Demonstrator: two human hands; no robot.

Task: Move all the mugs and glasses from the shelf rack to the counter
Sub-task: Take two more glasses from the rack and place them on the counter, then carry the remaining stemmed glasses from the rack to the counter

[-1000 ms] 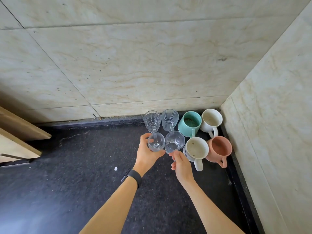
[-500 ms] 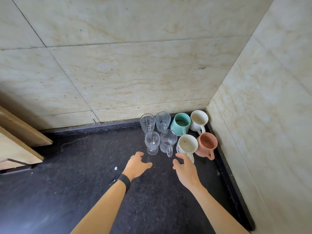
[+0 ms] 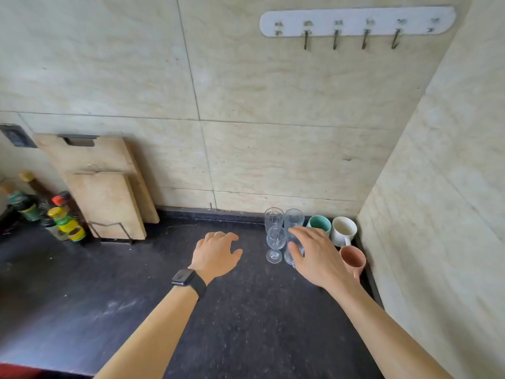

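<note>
The left hand (image 3: 216,257) and right hand (image 3: 318,259) hover with fingers spread, gripping nothing, near glasses (image 3: 274,237) and mugs (image 3: 343,231) on the desk (image 3: 246,324).

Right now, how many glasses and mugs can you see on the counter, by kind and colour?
Glasses: 4
Teal mug: 1
White mug: 1
Pink mug: 1
Total: 7 in view. The right hand covers the spot in front of the teal mug, so anything there is hidden.
</note>
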